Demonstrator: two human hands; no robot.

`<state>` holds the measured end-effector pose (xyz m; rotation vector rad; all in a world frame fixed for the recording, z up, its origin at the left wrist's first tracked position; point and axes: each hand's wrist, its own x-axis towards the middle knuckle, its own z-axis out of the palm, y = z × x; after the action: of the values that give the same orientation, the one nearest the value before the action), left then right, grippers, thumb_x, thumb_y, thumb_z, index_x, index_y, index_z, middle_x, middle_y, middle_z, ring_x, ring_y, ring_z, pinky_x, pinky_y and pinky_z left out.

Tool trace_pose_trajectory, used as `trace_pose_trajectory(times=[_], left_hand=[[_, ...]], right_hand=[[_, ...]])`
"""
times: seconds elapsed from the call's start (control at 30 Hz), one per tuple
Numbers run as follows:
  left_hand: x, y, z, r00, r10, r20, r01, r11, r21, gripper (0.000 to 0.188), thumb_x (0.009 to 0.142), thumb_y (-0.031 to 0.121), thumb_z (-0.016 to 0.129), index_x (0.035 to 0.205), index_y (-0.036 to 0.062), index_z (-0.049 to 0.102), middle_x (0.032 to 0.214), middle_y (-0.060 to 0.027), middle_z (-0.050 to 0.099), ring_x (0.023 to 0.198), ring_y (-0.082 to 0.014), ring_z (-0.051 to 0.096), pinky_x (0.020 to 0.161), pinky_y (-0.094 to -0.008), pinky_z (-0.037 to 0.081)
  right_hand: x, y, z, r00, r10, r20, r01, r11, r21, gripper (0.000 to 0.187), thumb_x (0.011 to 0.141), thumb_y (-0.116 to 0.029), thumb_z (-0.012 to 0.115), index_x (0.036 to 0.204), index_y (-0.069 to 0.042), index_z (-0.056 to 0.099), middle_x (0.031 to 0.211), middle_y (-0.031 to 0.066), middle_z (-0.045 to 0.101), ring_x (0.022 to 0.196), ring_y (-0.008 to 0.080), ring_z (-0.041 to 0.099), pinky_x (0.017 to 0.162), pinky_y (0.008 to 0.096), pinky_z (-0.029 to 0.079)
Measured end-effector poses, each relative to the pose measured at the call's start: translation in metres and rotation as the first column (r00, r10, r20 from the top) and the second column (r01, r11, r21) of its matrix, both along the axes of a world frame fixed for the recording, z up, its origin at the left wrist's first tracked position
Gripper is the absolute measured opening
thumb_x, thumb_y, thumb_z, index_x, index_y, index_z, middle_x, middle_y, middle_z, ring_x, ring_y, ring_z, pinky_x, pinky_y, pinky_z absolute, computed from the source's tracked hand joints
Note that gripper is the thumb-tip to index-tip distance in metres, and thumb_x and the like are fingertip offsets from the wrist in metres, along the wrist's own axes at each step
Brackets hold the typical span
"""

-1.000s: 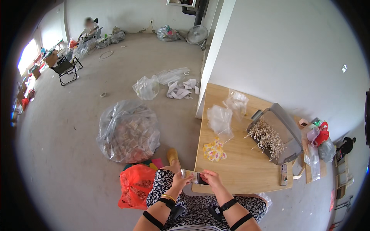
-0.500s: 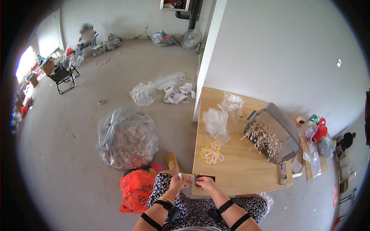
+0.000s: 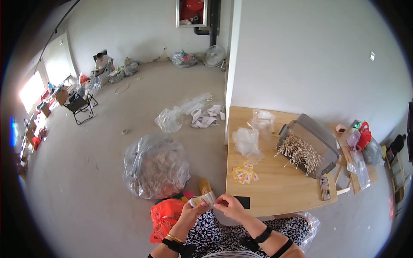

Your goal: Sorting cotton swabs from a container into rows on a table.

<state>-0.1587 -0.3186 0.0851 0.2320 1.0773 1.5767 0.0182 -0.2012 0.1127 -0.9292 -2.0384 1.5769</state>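
Observation:
Above my lap, my left hand (image 3: pixel 188 213) is wrapped round a small clear packet (image 3: pixel 201 199) with pale contents and a bit of yellow. My right hand (image 3: pixel 231 206) pinches at the packet's right end; the fingertips are small in view. Just right of that hand, a flat black rectangle (image 3: pixel 244 202) lies at the table's left front edge. Several yellow-and-white cards (image 3: pixel 244 173) are spread on the wooden table (image 3: pixel 279 195). Behind them lie clear plastic bags (image 3: pixel 246 142). A grey translucent bin (image 3: pixel 329 148) rests tipped on its side, with many cotton swabs (image 3: pixel 301 154) spilling toward its mouth.
A phone (image 3: pixel 325 188) lies near the table's right front. On the floor at left stands a big clear sack (image 3: pixel 157 167) of small packets, beside a red bag (image 3: pixel 165 217). Farther off are a folding chair (image 3: pixel 81 107), a fan (image 3: pixel 214 56) and a seated person (image 3: pixel 102 63).
My view has shifted, so the scene sits lower and further right. The packet is now tilted up at its right end, and my right hand has moved off the black rectangle.

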Motion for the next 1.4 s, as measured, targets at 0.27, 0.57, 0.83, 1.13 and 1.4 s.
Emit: trace_pose_trajectory(times=[0.27,0.57,0.83,1.13,1.4], left_hand=[[0.025,0.006,0.086,0.681,-0.407,-0.609,0.514,0.858,0.002,0.044,0.088,0.008,0.077,0.127,-0.0026,0.059,0.113,-0.0054,0.071,0.103,-0.0103,0.065,0.089,-0.0287,0.052],[0.094,0.024,0.123,0.684,-0.297,-0.666,0.471,0.877,0.094,0.024,0.093,0.006,0.072,0.114,-0.0028,0.068,0.104,-0.0034,0.072,0.093,-0.0094,0.067,0.084,-0.0264,0.055],[0.135,0.039,0.136,0.636,-0.277,-0.720,0.558,0.810,0.181,0.021,0.093,0.003,0.070,0.114,-0.0010,0.069,0.104,-0.0025,0.073,0.096,-0.0090,0.067,0.085,-0.0257,0.055],[0.164,0.040,0.157,0.679,-0.199,-0.707,0.471,0.857,0.211,0.021,0.094,0.010,0.073,0.110,-0.0027,0.070,0.097,-0.0049,0.073,0.090,-0.0085,0.067,0.080,-0.0230,0.053],[0.173,0.043,0.160,0.629,-0.167,-0.759,0.457,0.869,0.188,0.022,0.095,0.015,0.072,0.108,-0.0023,0.074,0.095,-0.0024,0.073,0.085,-0.0056,0.065,0.077,-0.0208,0.050]], right_hand=[[0.066,0.000,0.104,0.990,0.116,-0.080,-0.105,0.985,0.134,0.013,0.095,-0.012,0.069,0.103,-0.002,0.065,0.096,0.0030,0.069,0.093,0.0127,0.064,0.086,0.0304,0.051],[0.132,-0.015,0.128,0.937,-0.157,-0.313,0.153,0.988,-0.036,0.022,0.096,-0.012,0.069,0.115,0.000,0.068,0.105,0.0050,0.072,0.105,0.0145,0.067,0.093,0.0306,0.052],[0.174,-0.024,0.127,0.910,-0.193,-0.367,0.194,0.980,-0.034,0.025,0.097,-0.012,0.069,0.118,0.002,0.069,0.107,0.0045,0.072,0.101,0.0095,0.065,0.090,0.0261,0.052],[0.197,-0.023,0.117,0.860,-0.285,-0.424,0.335,0.941,0.048,0.018,0.097,-0.012,0.069,0.105,0.003,0.073,0.099,0.0042,0.074,0.094,0.0094,0.067,0.086,0.0257,0.052],[0.202,-0.022,0.113,0.827,-0.350,-0.440,0.408,0.912,0.039,0.017,0.098,-0.012,0.067,0.105,0.003,0.071,0.096,0.0030,0.072,0.091,0.0090,0.065,0.084,0.0246,0.051]])
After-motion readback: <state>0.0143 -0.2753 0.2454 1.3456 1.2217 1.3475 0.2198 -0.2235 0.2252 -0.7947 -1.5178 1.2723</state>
